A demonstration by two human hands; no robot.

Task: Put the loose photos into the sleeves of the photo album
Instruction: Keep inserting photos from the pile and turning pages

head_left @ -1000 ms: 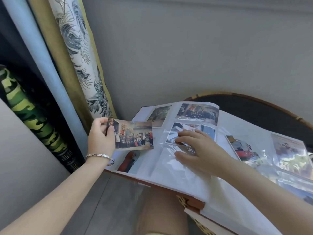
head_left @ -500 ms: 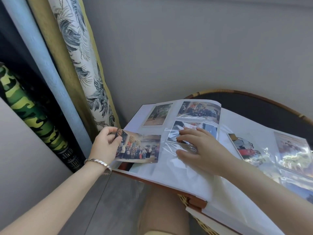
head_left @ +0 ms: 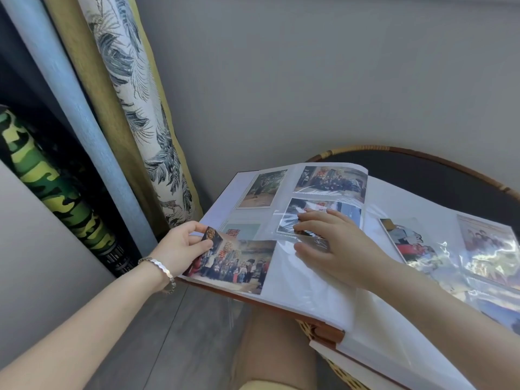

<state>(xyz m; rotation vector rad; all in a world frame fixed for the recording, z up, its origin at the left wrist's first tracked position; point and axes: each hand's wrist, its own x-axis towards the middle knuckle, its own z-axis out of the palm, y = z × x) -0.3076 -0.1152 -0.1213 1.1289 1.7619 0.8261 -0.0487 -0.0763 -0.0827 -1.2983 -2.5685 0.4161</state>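
The photo album (head_left: 309, 294) is found open on a round desk (head_left: 422, 170) with a dark top and a woven cane rim. Its near left corner overhangs the desk edge above a knee (head_left: 270, 342).

The left hand (head_left: 180, 249) is closed on the loose photo (head_left: 239, 263). The far left corner is pinched between thumb and fingers. A silver bracelet (head_left: 160, 270) is worn at that wrist. The loose photo (a group of people before a building) is laid face up across the near left part of the album's left page. Its right edge lies beside an empty clear sleeve (head_left: 287, 271). Whether that edge has entered the sleeve cannot be told.

The right hand (head_left: 334, 249) is laid flat on the same page with fingers spread wide and nothing gripped. Its fingertips (head_left: 302, 218) are pressed on the plastic over a sleeved photo (head_left: 343, 209). The thumb is placed on the empty sleeve below it.

Two more sleeved photos are noted at the far end of the left page: an upright one (head_left: 263, 188) and a group shot (head_left: 332, 180). The right page carries further filled sleeves (head_left: 413, 243), with glare on the plastic.

At far left, a leaf-patterned curtain (head_left: 140, 108) and a camouflage roll (head_left: 50, 187) are observed.
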